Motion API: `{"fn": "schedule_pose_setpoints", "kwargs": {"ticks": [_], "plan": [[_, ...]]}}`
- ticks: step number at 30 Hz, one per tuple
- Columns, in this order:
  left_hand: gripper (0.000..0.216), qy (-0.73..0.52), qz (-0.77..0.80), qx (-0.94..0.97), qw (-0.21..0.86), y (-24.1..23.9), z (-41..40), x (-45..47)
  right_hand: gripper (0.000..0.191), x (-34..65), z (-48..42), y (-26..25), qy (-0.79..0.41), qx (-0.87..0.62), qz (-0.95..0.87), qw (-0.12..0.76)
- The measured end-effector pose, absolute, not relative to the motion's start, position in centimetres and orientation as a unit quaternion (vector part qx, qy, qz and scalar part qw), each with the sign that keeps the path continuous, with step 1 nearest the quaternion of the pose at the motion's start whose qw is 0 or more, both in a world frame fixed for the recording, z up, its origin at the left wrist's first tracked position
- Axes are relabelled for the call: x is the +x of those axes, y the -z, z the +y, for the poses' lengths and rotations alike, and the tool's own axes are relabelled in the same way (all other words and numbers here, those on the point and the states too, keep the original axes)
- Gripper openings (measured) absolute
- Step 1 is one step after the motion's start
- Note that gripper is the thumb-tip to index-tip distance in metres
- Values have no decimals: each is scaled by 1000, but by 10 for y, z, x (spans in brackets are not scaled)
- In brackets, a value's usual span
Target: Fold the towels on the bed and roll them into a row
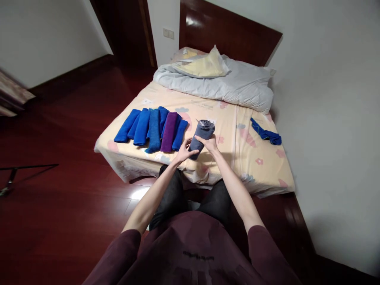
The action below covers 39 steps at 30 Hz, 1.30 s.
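Observation:
A rolled grey-blue towel [202, 133] is held above the near edge of the bed [231, 158]. My left hand [184, 150] cups its lower end, fingers curled against it. My right hand [210, 143] grips its right side near the middle. Just to the left lies a row of rolled towels on the sheet: several blue ones [142, 126] and one purple one [169, 131]. A loose, unrolled blue towel [266, 133] lies apart on the right side of the bed.
A crumpled grey duvet [237, 85] and a yellow pillow [202, 66] fill the head of the bed against a dark wooden headboard [228, 33]. A white wall runs along the bed's right side. Dark red wooden floor [68, 190] spreads to the left.

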<state>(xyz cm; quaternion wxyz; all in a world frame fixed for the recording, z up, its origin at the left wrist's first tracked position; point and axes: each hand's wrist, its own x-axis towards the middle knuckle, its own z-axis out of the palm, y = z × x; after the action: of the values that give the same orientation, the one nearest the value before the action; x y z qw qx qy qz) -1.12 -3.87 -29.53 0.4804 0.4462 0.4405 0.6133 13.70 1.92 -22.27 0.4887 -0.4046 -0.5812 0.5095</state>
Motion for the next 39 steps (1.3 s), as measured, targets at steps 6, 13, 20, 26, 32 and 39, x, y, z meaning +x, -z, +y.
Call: {"fn": "schedule_pose_setpoints", "kwargs": {"ticks": [6, 13, 20, 26, 32, 39], "plan": [[71, -593, 566, 404, 406, 329, -44, -13, 65, 92, 14, 222, -513, -411, -582, 478], [63, -607, 577, 377, 396, 329, -3, -24, 65, 71, 28, 210, -488, -411, -573, 515], [57, -599, 591, 363, 400, 347, 15, -34, 68, 55, 50, 235, -474, -449, -553, 518], [64, -596, 593, 360, 404, 358, 16, -34, 64, 54, 55, 258, -483, -464, -542, 508], [65, -585, 595, 362, 416, 357, 14, -34, 64, 56, 58, 261, -482, -456, -552, 505], [86, -614, 579, 361, 397, 349, 11, -33, 76, 58, 57, 260, -440, -460, -611, 471]]}}
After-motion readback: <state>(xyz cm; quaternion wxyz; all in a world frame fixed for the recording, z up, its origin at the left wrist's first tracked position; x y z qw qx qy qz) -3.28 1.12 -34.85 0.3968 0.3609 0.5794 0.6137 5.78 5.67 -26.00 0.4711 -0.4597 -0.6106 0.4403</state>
